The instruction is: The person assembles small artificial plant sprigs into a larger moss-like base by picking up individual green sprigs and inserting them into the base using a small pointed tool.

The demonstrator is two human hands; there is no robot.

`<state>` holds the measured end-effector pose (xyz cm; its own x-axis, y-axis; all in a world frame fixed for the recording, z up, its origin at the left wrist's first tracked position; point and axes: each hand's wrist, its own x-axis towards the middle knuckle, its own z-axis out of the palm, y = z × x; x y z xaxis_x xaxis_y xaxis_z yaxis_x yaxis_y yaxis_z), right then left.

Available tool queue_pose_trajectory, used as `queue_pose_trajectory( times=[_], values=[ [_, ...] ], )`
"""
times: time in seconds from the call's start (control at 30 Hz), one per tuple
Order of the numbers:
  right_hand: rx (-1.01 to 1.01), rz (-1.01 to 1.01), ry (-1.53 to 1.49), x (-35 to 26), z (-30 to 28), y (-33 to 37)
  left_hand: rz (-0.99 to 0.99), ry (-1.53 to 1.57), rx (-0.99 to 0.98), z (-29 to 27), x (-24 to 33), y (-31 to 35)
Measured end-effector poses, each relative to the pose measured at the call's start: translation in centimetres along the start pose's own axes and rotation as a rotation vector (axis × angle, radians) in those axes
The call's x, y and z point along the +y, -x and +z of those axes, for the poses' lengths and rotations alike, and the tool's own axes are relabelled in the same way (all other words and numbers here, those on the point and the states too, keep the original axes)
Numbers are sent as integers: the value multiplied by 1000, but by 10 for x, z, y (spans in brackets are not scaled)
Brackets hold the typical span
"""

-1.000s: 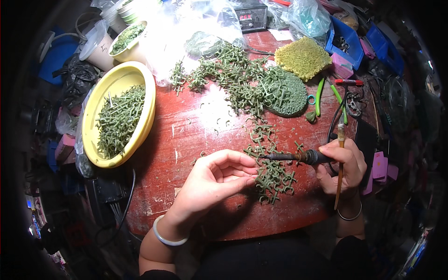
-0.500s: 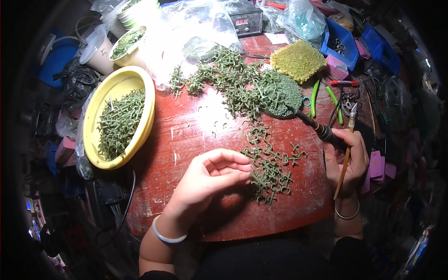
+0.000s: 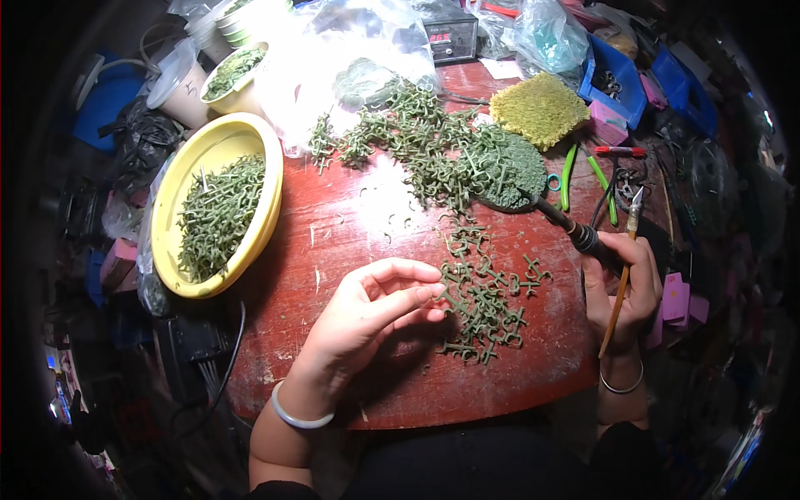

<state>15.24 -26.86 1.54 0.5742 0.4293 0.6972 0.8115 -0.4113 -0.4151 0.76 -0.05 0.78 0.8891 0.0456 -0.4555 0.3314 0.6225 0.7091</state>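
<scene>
My left hand (image 3: 367, 312) hovers over the near middle of the table, thumb and forefinger pinched together. Green bits show right at its fingertips, but I cannot make out whether one is held. Beside it lies a loose heap of small green branched pieces (image 3: 487, 312). My right hand (image 3: 625, 283) grips a black-handled tool (image 3: 596, 243) with a dark metal shaft. That shaft reaches to the edge of a round green textured disc (image 3: 521, 171). Across the same hand rests a thin wooden-handled tool (image 3: 618, 317) with a pale pointed tip.
At the left stands a yellow basin (image 3: 271, 200) filled with similar pieces. A bigger pile (image 3: 417, 133) lies farther back by a clear plastic bag (image 3: 350, 42). Farther right are a yellow-green textured block (image 3: 537, 108), green-handled pliers (image 3: 568, 179), a blue bin (image 3: 612, 79) and a control box (image 3: 450, 37).
My left hand has shifted slightly left and its lower fingers have spread a little. The view has moved slightly. My right hand keeps its grip on both tools.
</scene>
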Motion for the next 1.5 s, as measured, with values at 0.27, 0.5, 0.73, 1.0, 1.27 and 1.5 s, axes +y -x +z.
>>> queue_pose_trajectory(
  times=[0.27, 0.5, 0.73, 1.0, 1.27, 1.5],
  values=[
    [-3, -5, 7, 3, -2, 0, -37, 32, 3, 3, 2, 0],
    [41, 78, 46, -1, -3, -1, 259, -222, 303, 2, 6, 5],
    [298, 326, 108, 27, -6, 1, 436, -187, 369, 1, 4, 3],
    [175, 448, -14, 65, -35, -1, 461, -76, 380, -1, 5, 4],
    [-28, 353, 483, 68, -53, 7, 457, -55, 286, -1, -1, 2],
    [-136, 280, 594, 57, -43, -3, 452, -49, 265, 1, -1, 2]
  ],
)
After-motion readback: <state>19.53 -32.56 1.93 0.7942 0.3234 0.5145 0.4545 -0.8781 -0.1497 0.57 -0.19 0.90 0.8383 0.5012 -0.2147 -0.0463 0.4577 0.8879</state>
